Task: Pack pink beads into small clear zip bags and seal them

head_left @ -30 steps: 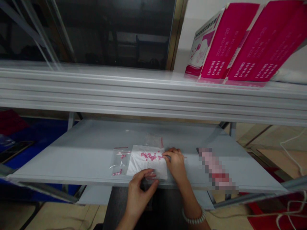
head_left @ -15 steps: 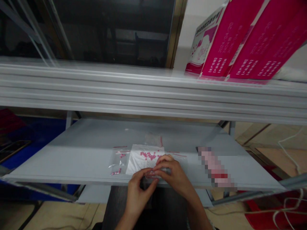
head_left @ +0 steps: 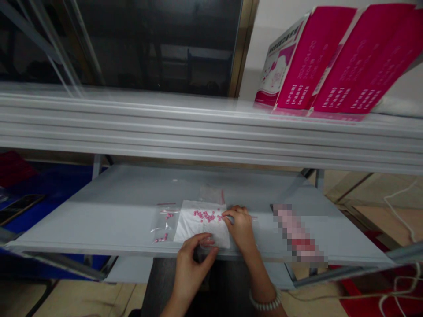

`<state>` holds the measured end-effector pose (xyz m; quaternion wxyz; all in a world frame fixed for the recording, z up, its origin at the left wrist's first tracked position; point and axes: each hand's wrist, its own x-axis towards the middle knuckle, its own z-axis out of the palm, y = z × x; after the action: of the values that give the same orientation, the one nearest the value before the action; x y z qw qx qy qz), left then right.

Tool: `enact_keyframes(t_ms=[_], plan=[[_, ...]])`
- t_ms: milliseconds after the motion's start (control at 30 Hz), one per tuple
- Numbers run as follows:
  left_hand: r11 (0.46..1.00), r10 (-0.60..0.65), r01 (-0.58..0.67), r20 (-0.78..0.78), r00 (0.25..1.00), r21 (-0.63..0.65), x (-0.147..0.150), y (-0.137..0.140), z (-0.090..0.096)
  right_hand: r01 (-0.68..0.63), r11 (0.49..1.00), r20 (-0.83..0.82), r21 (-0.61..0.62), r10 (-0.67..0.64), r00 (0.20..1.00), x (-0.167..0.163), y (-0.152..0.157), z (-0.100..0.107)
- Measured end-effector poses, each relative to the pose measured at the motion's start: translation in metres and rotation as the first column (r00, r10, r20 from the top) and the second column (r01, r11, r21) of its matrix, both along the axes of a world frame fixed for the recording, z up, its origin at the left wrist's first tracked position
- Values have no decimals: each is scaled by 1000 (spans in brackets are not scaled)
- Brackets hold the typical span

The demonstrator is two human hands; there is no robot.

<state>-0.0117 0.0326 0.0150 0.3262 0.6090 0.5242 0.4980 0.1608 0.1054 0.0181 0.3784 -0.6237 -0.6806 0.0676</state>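
My left hand [head_left: 193, 257] is curled round a small clear plastic bag [head_left: 208, 242], pinching it between thumb and fingers at the table's front edge. Small round pink pieces, like pills or beads [head_left: 206, 216], lie scattered on a white paper sheet [head_left: 190, 229]. At the right end of this scatter, the thumb and forefinger of my right hand [head_left: 240, 226] are pressed together, down at the loose pieces. Whether a piece is between those fingertips is too small to tell. Left of the paper, clear zip bags [head_left: 165, 226] hold a few pink pieces each.
Behind the paper lies another clear zip bag [head_left: 211, 193] with a red seal line. A pixelated pink object [head_left: 297, 233] rests on the grey table [head_left: 115, 198] to the right. Magenta boxes [head_left: 307, 66] stand on the raised ledge [head_left: 165, 127] beyond.
My right hand has left the bag and moved up and right to the pink pieces on the paper. My left hand keeps the bag in about the same spot.
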Motion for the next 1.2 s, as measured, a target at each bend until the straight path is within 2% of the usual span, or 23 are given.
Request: enact_keyframes(t_ms=[200, 300, 367, 433, 533, 700, 867, 1033, 1100, 1200], plan=[[1000, 1, -1, -2, 1000, -12, 0, 1, -3, -45, 999, -43, 26, 47, 998, 0, -8, 15], [1000, 1, 0, 11, 1000, -8, 1, 1, -2, -205, 978, -102, 24, 206, 973, -2, -24, 34], [1000, 1, -1, 6, 1000, -4, 1, 1, -1, -348, 937, -185, 1, 342, 921, -6, -36, 46], [1000, -1, 1, -6, 1000, 3, 1, 0, 0, -456, 889, -303, -35, 426, 852, -10, -45, 53], [1000, -8, 8, -7, 1000, -2, 1, 0, 2, -480, 872, -437, -96, 396, 808, -14, -55, 53], [999, -24, 25, 10, 1000, -32, 2, 1, 4, -443, 872, -506, -209, 291, 812, -19, -67, 43], [997, -77, 78, 64, 995, -12, 0, -5, 19, -474, 860, -583, -189, 290, 759, -16, -75, 52], [976, -121, 156, 219, 968, -151, -14, -12, 39, -470, 856, -564, -216, 284, 776, -9, -81, 69], [972, -131, 170, 223, 966, -164, -19, -13, 44, -463, 866, -580, -191, 281, 765, -8, -83, 72], [985, -111, 131, 176, 978, -111, -22, -13, 49, -458, 876, -644, -153, 263, 718, -11, -86, 72]])
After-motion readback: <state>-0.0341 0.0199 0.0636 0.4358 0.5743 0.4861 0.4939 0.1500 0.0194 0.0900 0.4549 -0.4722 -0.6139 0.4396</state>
